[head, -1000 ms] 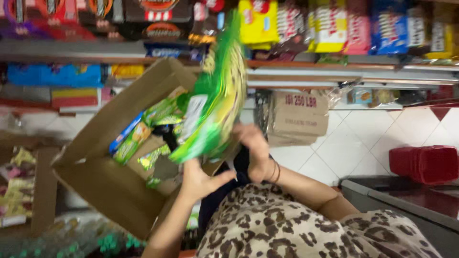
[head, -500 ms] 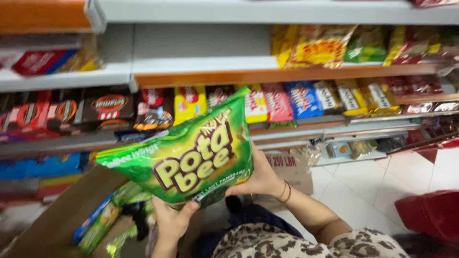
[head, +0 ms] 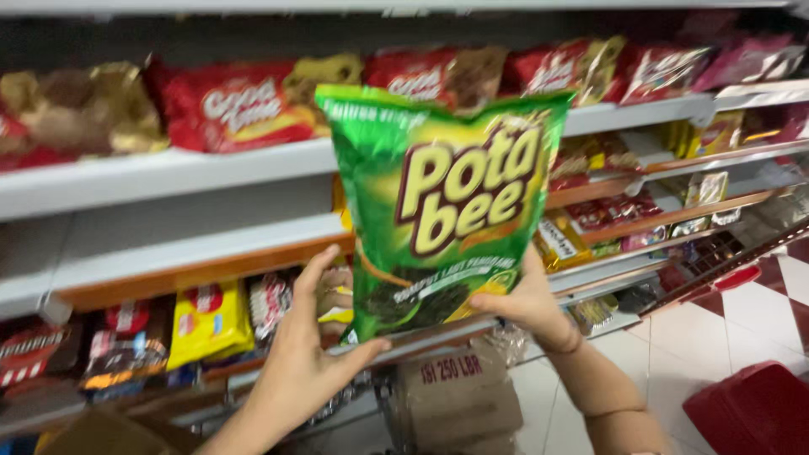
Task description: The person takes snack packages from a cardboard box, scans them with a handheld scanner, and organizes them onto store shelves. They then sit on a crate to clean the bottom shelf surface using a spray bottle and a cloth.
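Before the snack shelves, both hands hold 1 green chip bag (head: pixel 442 211) upright at its bottom corners, level with the white shelf (head: pixel 168 173) that carries red biscuit packs (head: pixel 227 101). The left hand (head: pixel 299 366) has thumb and fingers spread, thumb tip pressing the bag's lower left corner; the right hand (head: pixel 527 303) is clamped on the lower right edge, fingers wrapped behind. Judging from this, the bag is being lifted toward a shelf; doing it well means keeping the grip on the seam rather than the puffed middle, holding the bag face-out, and sliding its base onto the shelf's front edge without squashing it. A brown paper-wrapped bundle (head: pixel 459 396) and a red basket (head: pixel 750 409) sit below.
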